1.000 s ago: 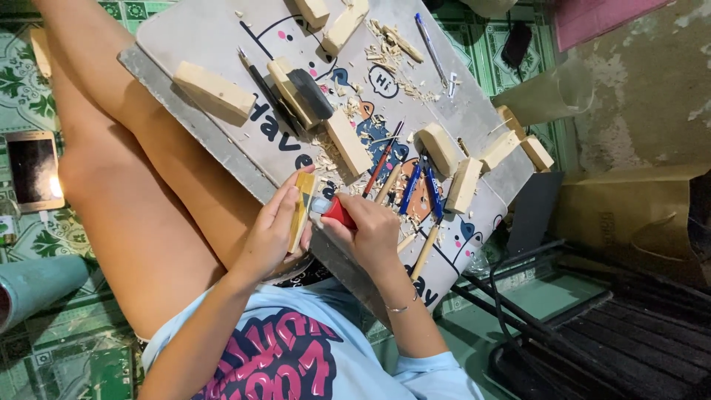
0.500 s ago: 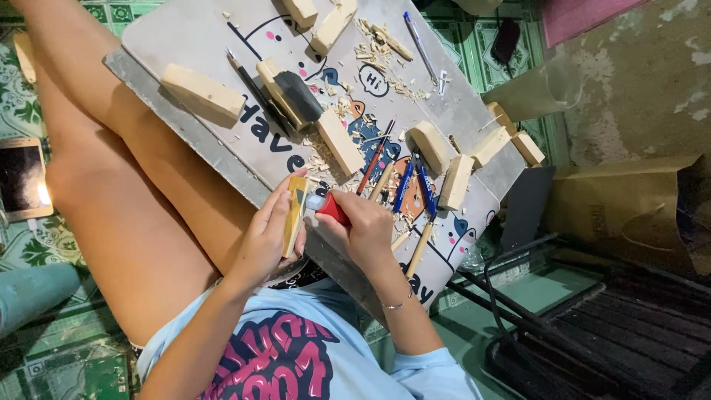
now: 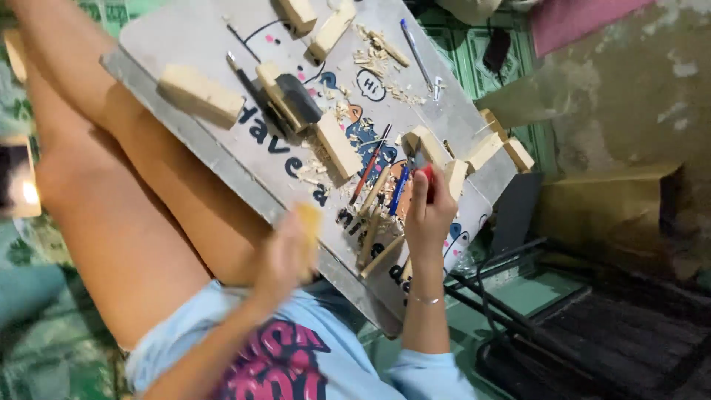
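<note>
My left hand [image 3: 285, 255] holds a small flat piece of pale wood [image 3: 309, 226] near my lap, blurred by motion. My right hand [image 3: 427, 211] is stretched out over the lap board [image 3: 185, 37] and grips a red-handled carving knife [image 3: 426, 175], its tip close to the wood blocks [image 3: 426, 144] at the board's far side. Blue-handled [image 3: 398, 190] and wooden-handled carving tools [image 3: 374, 226] lie just left of that hand, among wood shavings [image 3: 374, 55].
Several pale wood blocks [image 3: 200, 92] and a dark sanding block [image 3: 296, 96] lie on the board. A pen [image 3: 416, 48] rests near its top edge. A phone [image 3: 15, 178] lies on the tiled floor at left. Brown paper bags [image 3: 607, 207] stand right.
My right hand left the wood piece and carried the red-handled knife up and right, over the tools on the board. The left hand kept the wood piece and dropped slightly toward my lap.
</note>
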